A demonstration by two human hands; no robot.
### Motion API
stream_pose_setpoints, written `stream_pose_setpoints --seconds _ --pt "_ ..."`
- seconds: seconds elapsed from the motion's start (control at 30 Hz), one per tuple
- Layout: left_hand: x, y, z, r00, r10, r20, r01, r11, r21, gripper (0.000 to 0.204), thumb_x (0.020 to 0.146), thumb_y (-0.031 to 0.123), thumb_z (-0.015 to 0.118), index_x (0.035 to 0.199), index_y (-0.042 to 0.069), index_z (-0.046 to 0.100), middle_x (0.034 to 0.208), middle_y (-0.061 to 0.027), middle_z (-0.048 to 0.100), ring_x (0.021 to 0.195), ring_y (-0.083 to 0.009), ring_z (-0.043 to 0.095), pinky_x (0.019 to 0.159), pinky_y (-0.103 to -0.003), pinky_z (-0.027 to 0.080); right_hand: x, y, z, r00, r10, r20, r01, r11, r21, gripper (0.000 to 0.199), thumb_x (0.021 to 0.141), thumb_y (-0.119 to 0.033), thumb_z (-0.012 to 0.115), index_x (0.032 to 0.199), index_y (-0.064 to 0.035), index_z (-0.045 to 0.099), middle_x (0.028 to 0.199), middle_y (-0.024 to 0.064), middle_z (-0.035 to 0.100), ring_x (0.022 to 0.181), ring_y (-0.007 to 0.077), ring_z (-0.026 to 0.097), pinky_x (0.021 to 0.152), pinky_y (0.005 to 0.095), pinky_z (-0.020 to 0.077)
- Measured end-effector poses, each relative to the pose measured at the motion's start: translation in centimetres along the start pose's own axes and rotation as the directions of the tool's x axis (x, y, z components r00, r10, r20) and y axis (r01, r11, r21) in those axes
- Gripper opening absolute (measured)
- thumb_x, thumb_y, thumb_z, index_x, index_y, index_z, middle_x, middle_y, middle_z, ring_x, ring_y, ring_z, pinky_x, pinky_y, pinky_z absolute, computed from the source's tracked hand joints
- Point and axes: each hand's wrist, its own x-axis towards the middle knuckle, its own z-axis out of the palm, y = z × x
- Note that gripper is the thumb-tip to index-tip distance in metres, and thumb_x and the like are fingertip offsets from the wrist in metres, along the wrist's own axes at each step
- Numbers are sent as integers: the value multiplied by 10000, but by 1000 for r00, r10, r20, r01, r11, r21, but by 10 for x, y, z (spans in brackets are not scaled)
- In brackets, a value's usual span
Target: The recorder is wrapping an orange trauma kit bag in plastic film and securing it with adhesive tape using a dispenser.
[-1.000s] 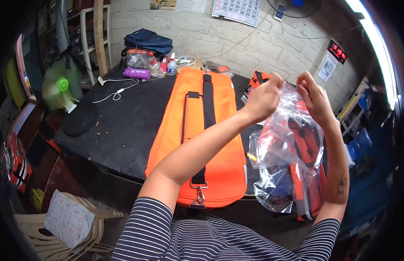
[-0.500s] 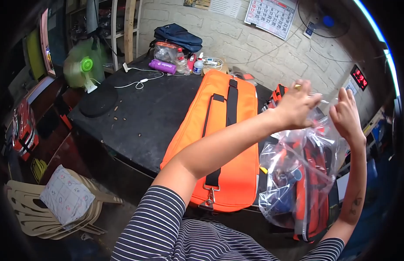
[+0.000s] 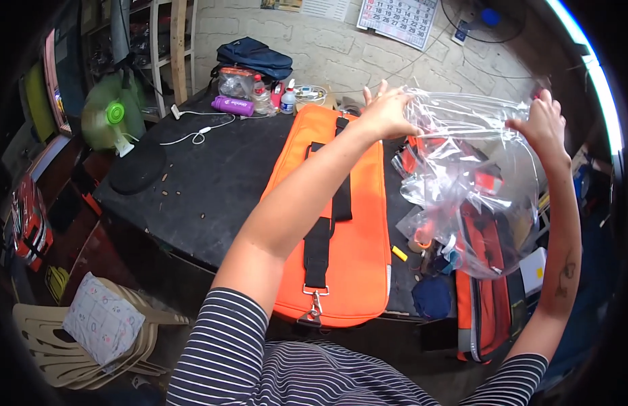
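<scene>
The left hand (image 3: pixel 389 115) and the right hand (image 3: pixel 544 127) had moved further apart in the last half second, and the clear plastic bag (image 3: pixel 493 203) was stretched between them along its upper edge. The left fingers were spread, the right ones more curled; whether they pinched the film or pushed it from inside, I could not tell. The plastic bag hung over the right side of the black table (image 3: pixel 199 220). Its lower part had risen, so the dark blue item (image 3: pixel 432 298) at the near edge was uncovered. In my judgement, this meant the film was more spread out for handling. The orange bag (image 3: pixel 358 264) lay left of it, beneath the left forearm.
</scene>
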Motion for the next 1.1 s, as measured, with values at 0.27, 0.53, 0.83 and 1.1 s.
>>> stream_pose_setpoints --seconds 0.27,0.53,0.83,1.1 --pt "24 47 -10 807 -77 585 390 813 -431 285 813 84 577 1081 86 673 649 -34 565 520 -123 517 558 -284 467 18 44 35 896 335 291 -274 933 -231 714 635 -468 793 1139 6 615 1355 137 383 1227 387 400 935 613 393" --pt "-2 47 -43 663 -126 738 18 988 153 499 690 499 719 1136 300 614 1143 -173 499 1064 -352 568 909 -417 460 -4 141 137 852 460 248 -422 886 -191 397 694 -209 754 1072 -139 658 1353 60 342 1209 399 433 921 596 419" --pt "-51 -37 -29 365 311 877 517 716 -469 516 719 189 770 1213 129 632 1028 -89 609 659 -138 551 728 -275 473 -69 107 225 771 331 545 -333 938 -100 858 548 -288 876 1283 -185 445 1428 112 313 1233 392 407 931 588 405" --pt "-50 -108 -56 241 181 954 129 968 -216 283 631 136 769 874 48 653 776 -106 648 729 -210 620 657 -328 489 -76 58 237 922 328 207 -311 944 -112 416 660 -213 783 1000 -43 617 1284 162 444 1196 399 435 859 516 459"
